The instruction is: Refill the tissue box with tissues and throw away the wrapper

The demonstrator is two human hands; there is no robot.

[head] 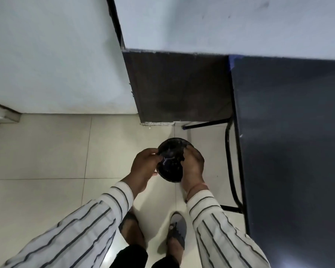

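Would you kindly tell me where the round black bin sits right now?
In the head view, the round black bin stands on the pale tiled floor at centre, between both hands, left and right, just left of the dark desk.

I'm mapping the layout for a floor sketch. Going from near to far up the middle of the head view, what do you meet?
Shoes → hands at the black bin → dark panel → white wall.

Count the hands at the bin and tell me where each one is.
2. The left hand is at the left rim of the round black bin; the right hand is at its right rim. Neither is hidden.
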